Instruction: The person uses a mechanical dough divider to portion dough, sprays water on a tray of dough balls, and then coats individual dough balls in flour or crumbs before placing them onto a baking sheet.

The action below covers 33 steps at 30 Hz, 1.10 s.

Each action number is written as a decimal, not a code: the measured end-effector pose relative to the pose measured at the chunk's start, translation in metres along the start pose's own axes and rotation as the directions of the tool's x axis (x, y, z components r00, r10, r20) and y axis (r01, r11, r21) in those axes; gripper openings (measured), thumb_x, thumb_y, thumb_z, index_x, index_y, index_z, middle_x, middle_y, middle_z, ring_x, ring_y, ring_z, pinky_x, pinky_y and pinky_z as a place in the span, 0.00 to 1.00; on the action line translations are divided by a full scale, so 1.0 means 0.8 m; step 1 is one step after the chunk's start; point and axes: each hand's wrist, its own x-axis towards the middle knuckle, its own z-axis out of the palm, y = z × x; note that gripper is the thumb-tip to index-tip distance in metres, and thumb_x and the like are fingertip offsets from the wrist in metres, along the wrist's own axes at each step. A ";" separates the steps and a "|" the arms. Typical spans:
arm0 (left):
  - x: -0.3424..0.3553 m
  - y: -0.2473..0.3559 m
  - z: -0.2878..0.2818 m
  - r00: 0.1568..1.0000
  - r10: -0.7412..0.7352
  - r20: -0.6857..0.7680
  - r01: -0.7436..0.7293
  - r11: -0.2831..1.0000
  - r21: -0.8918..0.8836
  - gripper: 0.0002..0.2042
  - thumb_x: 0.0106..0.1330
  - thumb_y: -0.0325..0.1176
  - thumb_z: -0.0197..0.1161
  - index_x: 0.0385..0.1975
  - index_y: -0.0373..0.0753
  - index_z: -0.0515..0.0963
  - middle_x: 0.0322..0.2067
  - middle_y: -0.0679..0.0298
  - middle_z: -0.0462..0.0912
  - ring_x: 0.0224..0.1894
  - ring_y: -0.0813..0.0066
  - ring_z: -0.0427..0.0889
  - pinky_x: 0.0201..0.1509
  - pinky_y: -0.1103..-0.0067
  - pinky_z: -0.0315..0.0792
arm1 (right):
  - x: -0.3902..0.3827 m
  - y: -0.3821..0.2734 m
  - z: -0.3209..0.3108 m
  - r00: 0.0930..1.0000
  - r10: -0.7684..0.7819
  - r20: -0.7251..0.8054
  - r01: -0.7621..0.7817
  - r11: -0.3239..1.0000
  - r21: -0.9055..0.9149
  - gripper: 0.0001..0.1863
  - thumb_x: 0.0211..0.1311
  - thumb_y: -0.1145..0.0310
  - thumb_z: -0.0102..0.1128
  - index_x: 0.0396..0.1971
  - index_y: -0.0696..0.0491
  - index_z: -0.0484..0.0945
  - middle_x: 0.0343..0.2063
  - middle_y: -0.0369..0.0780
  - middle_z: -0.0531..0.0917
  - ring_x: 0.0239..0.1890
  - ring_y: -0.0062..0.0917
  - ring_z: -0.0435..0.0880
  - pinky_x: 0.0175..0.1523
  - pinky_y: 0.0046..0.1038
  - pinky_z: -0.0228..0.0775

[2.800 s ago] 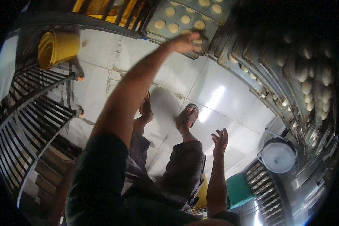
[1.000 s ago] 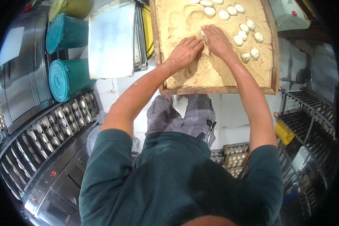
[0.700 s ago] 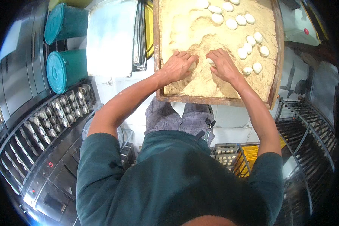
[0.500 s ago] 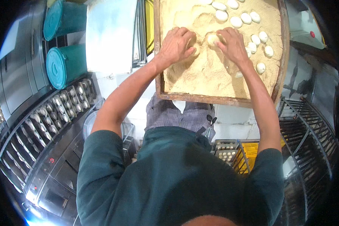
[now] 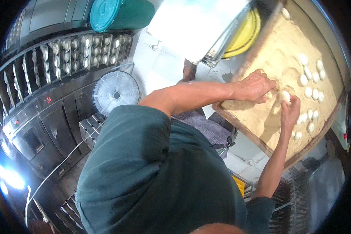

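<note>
A wooden-edged tray (image 5: 243, 126) holds a bed of pale yellow crumbs. My right hand (image 5: 291, 110) pinches a white dough ball (image 5: 285, 96) between its fingertips, just above the crumbs. My left hand (image 5: 255, 86) is curled over the crumbs beside it, its fingers bent round another dough piece (image 5: 268, 94) that is mostly hidden. To the right and beyond my hands, several white oval dough balls (image 5: 308, 92) lie in loose groups on the crumbs. One more dough ball (image 5: 286, 14) rests near the tray's far edge.
At left stand a round fan (image 5: 116, 93) and a rack of filled moulds (image 5: 76, 54) above steel ovens (image 5: 43, 136). A teal lidded bin (image 5: 123, 15), a white board (image 5: 195, 27) and a yellow tub (image 5: 243, 33) lie farther off. Dark racks (image 5: 288, 206) are at lower right.
My view has swung to the left, so the tray now appears tilted at the right. Both hands stay over the crumbs, and the right hand's dough ball shows more clearly between its fingertips.
</note>
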 end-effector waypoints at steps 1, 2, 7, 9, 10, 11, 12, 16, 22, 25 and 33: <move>-0.012 -0.013 -0.021 0.998 -0.044 -0.036 0.042 0.997 -0.069 0.18 0.51 0.35 0.71 0.42 0.37 0.79 0.33 0.51 0.85 0.41 0.51 0.84 0.48 0.58 0.75 | -0.004 -0.016 0.006 0.996 0.085 -0.003 -0.085 0.995 0.045 0.15 0.56 0.74 0.70 0.42 0.55 0.77 0.35 0.36 0.81 0.39 0.24 0.77 0.46 0.28 0.69; -0.031 -0.030 -0.046 0.994 -0.090 -0.067 0.080 0.987 -0.137 0.17 0.52 0.35 0.70 0.42 0.38 0.80 0.33 0.51 0.85 0.42 0.51 0.84 0.48 0.59 0.75 | -0.005 -0.035 0.011 0.985 0.171 -0.004 -0.170 0.981 0.092 0.15 0.57 0.74 0.70 0.43 0.54 0.77 0.36 0.35 0.81 0.40 0.22 0.77 0.46 0.26 0.69; -0.168 -0.213 -0.189 0.921 -0.387 -0.030 0.365 0.890 -0.274 0.19 0.58 0.40 0.72 0.45 0.39 0.81 0.40 0.56 0.86 0.44 0.64 0.84 0.54 0.69 0.77 | -0.033 -0.182 0.141 0.973 0.199 0.120 -0.220 0.955 0.197 0.16 0.57 0.73 0.69 0.45 0.53 0.77 0.40 0.34 0.81 0.44 0.18 0.77 0.50 0.23 0.70; -0.227 -0.303 -0.253 0.846 -0.533 -0.022 0.523 0.838 -0.158 0.21 0.57 0.43 0.73 0.46 0.39 0.81 0.42 0.53 0.87 0.45 0.61 0.87 0.52 0.66 0.79 | -0.032 -0.268 0.242 0.976 0.051 0.211 -0.115 0.945 0.305 0.17 0.58 0.72 0.69 0.47 0.54 0.77 0.40 0.35 0.80 0.45 0.22 0.78 0.52 0.26 0.70; -0.253 -0.340 -0.276 0.820 -0.572 -0.021 0.569 0.819 -0.081 0.21 0.58 0.44 0.72 0.48 0.40 0.81 0.43 0.52 0.87 0.45 0.61 0.87 0.51 0.65 0.79 | -0.027 -0.306 0.283 0.955 0.016 0.295 -0.109 0.947 0.303 0.18 0.57 0.71 0.69 0.46 0.57 0.76 0.41 0.39 0.80 0.46 0.27 0.79 0.54 0.30 0.71; -0.269 -0.378 -0.293 0.786 -0.617 0.037 0.614 0.786 0.068 0.21 0.60 0.43 0.69 0.51 0.40 0.81 0.44 0.51 0.87 0.45 0.61 0.87 0.51 0.64 0.80 | -0.019 -0.330 0.327 0.925 -0.024 0.379 -0.082 0.962 0.262 0.19 0.56 0.68 0.68 0.46 0.58 0.75 0.40 0.45 0.81 0.47 0.36 0.80 0.55 0.35 0.71; -0.278 -0.407 -0.311 0.782 -0.619 0.079 0.612 0.785 0.092 0.21 0.60 0.40 0.68 0.52 0.39 0.81 0.43 0.51 0.87 0.45 0.60 0.87 0.51 0.64 0.79 | -0.009 -0.355 0.371 0.921 -0.080 0.381 -0.018 0.969 0.246 0.19 0.55 0.68 0.67 0.45 0.59 0.75 0.40 0.47 0.81 0.48 0.40 0.80 0.55 0.37 0.71; -0.288 -0.466 -0.332 0.861 -0.500 0.093 0.496 0.866 0.069 0.19 0.59 0.38 0.66 0.50 0.39 0.82 0.41 0.51 0.87 0.44 0.55 0.87 0.52 0.65 0.78 | 0.024 -0.398 0.497 0.896 -0.167 0.412 0.082 0.973 0.217 0.19 0.54 0.67 0.66 0.45 0.58 0.76 0.38 0.50 0.83 0.46 0.48 0.80 0.53 0.44 0.71; -0.302 -0.486 -0.334 0.921 -0.388 -0.027 0.388 0.916 0.099 0.16 0.60 0.36 0.65 0.47 0.40 0.84 0.43 0.53 0.86 0.47 0.54 0.84 0.53 0.65 0.76 | 0.034 -0.400 0.544 0.925 -0.301 0.232 0.299 0.953 0.045 0.16 0.54 0.66 0.67 0.41 0.57 0.80 0.34 0.47 0.83 0.41 0.46 0.79 0.50 0.44 0.71; -0.298 -0.487 -0.336 0.923 -0.382 -0.041 0.385 0.914 0.126 0.15 0.61 0.35 0.65 0.47 0.41 0.84 0.44 0.54 0.85 0.49 0.54 0.82 0.55 0.65 0.75 | 0.030 -0.396 0.545 0.956 -0.152 0.249 0.137 0.988 0.077 0.14 0.54 0.66 0.68 0.39 0.56 0.82 0.34 0.48 0.82 0.42 0.46 0.79 0.51 0.44 0.70; -0.267 -0.443 -0.323 0.968 -0.246 -0.053 0.252 0.942 0.220 0.15 0.58 0.30 0.66 0.46 0.38 0.82 0.45 0.55 0.84 0.49 0.56 0.81 0.59 0.63 0.72 | 0.019 -0.367 0.514 0.979 -0.089 0.183 0.071 0.992 0.101 0.20 0.58 0.64 0.68 0.49 0.57 0.81 0.48 0.50 0.82 0.55 0.44 0.78 0.63 0.42 0.68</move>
